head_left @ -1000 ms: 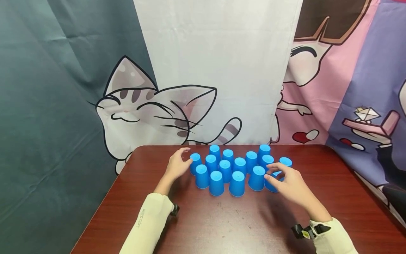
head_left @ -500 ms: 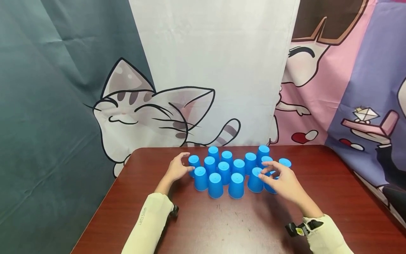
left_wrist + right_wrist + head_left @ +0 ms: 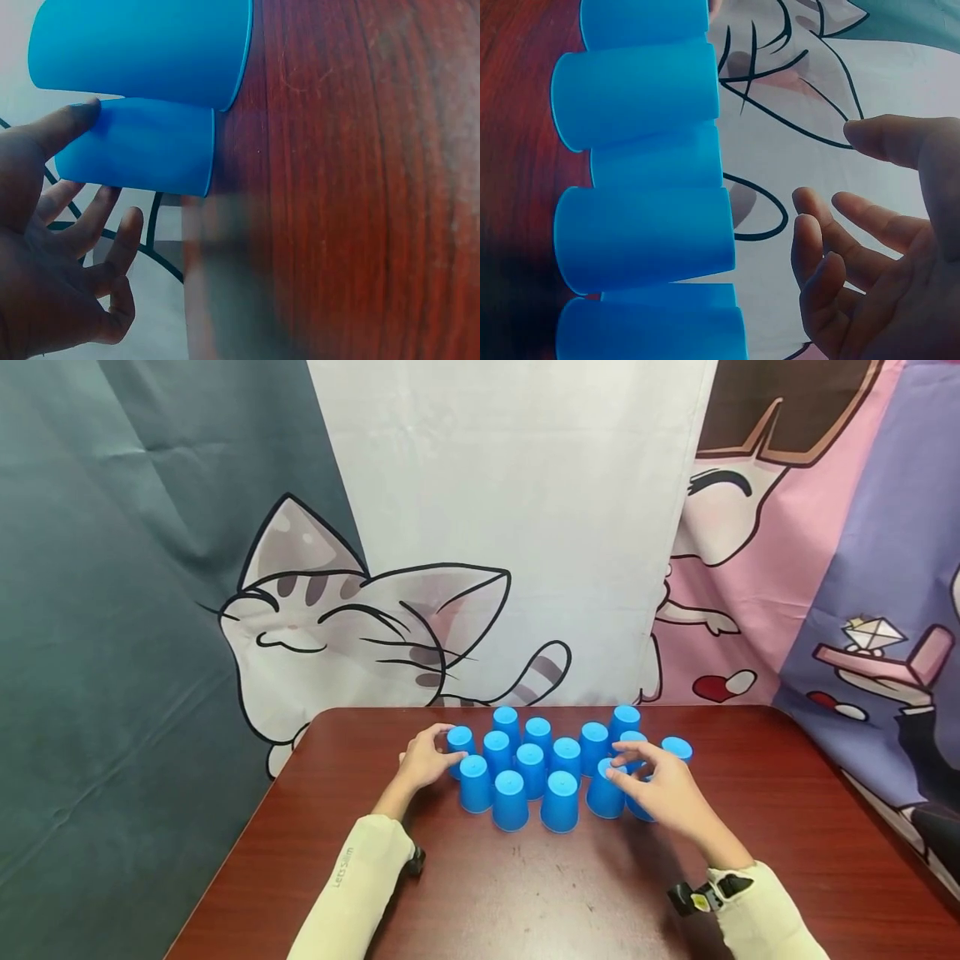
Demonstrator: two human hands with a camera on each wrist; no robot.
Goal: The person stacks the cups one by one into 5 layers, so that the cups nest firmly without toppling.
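Several blue cups [image 3: 560,806] stand upside down in a cluster on the dark red-brown table [image 3: 525,893]. At the cluster's left end, my left hand [image 3: 424,765] pinches one blue cup [image 3: 150,146], thumb on the near side and fingers on the far side; that cup rests on the table. Over the right end of the cluster hovers my right hand [image 3: 663,789], its fingers loosely bent with nothing between them. It partly covers the cups there; in the right wrist view, a gap separates its fingertips from the row of cups [image 3: 645,232].
A printed cloth backdrop [image 3: 517,485] with a cartoon cat hangs right behind the table's far edge. A wrist strap with a small black device [image 3: 705,897] sits at my right cuff. One cup [image 3: 677,748] stands at the far right of the group.
My left hand has moved slightly right and closed its thumb and fingers around the leftmost cup. My right hand has drifted a little left above the cups.
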